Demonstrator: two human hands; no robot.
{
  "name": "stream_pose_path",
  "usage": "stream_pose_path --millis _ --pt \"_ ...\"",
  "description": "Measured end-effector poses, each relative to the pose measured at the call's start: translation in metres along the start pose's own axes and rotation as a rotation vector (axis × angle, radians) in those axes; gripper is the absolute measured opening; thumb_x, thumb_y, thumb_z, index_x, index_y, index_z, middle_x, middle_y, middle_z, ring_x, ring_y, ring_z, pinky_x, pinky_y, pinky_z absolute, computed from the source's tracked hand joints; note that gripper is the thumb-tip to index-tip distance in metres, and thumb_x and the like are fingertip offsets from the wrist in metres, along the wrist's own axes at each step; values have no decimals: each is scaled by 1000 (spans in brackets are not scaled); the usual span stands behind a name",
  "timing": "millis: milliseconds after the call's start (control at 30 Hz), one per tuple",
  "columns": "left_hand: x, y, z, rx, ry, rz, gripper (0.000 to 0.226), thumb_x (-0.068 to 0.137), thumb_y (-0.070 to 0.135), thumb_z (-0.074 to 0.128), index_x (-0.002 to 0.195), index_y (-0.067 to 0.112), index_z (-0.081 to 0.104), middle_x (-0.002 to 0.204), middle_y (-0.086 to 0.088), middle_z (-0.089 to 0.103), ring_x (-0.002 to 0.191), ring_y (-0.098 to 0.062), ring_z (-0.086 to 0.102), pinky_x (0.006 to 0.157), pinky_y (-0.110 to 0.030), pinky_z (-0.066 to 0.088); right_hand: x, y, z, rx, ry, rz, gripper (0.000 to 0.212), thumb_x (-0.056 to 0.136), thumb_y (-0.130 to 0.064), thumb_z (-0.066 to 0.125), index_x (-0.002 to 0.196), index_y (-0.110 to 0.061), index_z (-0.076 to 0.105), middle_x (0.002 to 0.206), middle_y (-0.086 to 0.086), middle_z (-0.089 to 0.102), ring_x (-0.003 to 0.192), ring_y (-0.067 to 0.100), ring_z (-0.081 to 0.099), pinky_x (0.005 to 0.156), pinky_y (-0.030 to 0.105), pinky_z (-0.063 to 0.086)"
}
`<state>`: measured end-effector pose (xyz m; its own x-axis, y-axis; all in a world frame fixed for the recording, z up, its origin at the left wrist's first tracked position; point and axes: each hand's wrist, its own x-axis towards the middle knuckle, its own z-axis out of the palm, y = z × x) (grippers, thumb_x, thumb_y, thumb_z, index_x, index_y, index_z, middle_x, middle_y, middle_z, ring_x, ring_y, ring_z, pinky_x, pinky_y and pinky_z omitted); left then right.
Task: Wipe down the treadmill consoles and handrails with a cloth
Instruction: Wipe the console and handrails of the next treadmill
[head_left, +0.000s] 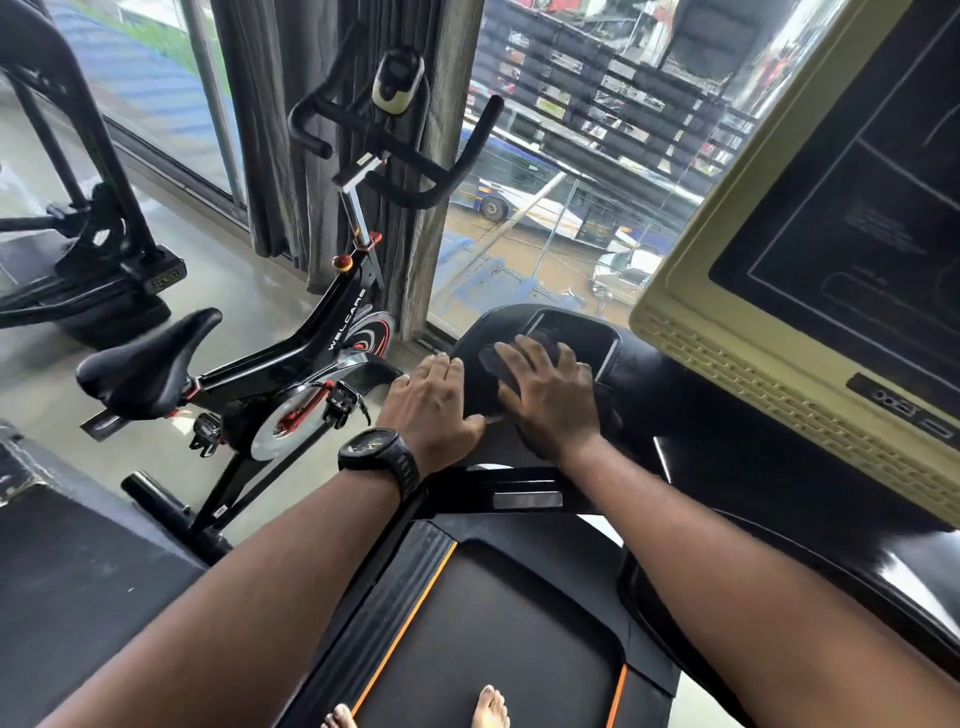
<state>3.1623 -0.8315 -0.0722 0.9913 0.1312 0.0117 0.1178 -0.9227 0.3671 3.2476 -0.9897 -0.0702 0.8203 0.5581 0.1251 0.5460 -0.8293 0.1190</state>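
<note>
One cloth (550, 339) lies under right hand (553, 397), left hand (434, 402) beside.

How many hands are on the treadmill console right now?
2. The left hand, with a wristwatch, rests flat on the left edge of the treadmill console; the right hand presses a dark cloth onto it just beside. Neither is hidden.

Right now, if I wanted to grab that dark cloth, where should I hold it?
Probably pinch the bunched edge of the cloth poking out past the right hand, coming from above, from the far side. That flat hand covers its middle, so the far edge lies free.
</note>
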Motion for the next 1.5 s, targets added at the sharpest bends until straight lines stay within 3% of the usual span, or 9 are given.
stream_pose_path --millis 233,367,533,800,933,1067,1233,1367,1500 --pt "17 4 7 -26 -34 -13 88 90 53 52 157 6 18 165 -13 19 153 -23 17 121 -43 25 48 -11 -8 71 -81 36 49 102 -50 45 147 -30 46 152 0 44 133 43 42 97 53 45" --pt "21 2 10 -67 -34 -13 86 92 52 52 158 8 18 166 -11 18 153 -21 15 121 -45 25 61 -16 -10 214 -132 232 46 101 -48 45 142 -29 51 147 1 48 126 39 45 93 52 45" --pt "23 0 12 -83 -11 -12 88 89 53 51 157 7 20 165 -11 21 153 -21 17 119 -45 28 74 -6 -14 161 -135 -51 43 97 -52 49 138 -39 58 143 -7 55 131 36 44 99 53 44" --pt "24 0 12 -65 -8 -8 86 90 53 53 156 9 23 164 -11 23 152 -22 20 118 -46 30 110 14 -9 409 -206 454 47 97 -49 47 135 -23 57 140 10 46 133 43 35 98 60 44" --pt "24 2 11 -70 -23 -13 86 89 53 53 156 9 22 164 -11 22 152 -22 20 118 -47 29 108 9 -29 318 -278 344 41 98 -43 49 128 -18 62 132 11 53 124 40 44 95 47 43" --pt "24 1 11 -98 -30 -30 86 89 52 54 157 10 22 165 -10 21 152 -21 19 119 -47 28 98 -5 -52 84 -299 144 30 90 -33 62 113 -14 66 111 9 66 107 34 59 77 37 43" --pt "22 1 9 -128 -50 -32 88 87 54 53 157 10 22 164 -11 22 152 -22 20 120 -47 26 68 -21 -66 -52 -304 124 34 94 -39 59 119 -16 65 117 8 65 111 34 58 74 38 44" --pt "20 -1 7 -140 -58 -29 95 77 56 43 156 7 24 163 -13 25 151 -23 22 120 -47 27 18 -27 -29 29 -208 76 52 99 -54 44 145 -31 51 149 3 49 130 43 45 93 55 46" --pt "18 -2 6 -132 -45 -15 93 79 55 49 156 7 27 163 -13 26 151 -22 23 121 -44 26 -6 0 -5 -26 -36 -61 61 89 -63 33 140 -40 59 146 -4 57 123 48 55 81 58 53"
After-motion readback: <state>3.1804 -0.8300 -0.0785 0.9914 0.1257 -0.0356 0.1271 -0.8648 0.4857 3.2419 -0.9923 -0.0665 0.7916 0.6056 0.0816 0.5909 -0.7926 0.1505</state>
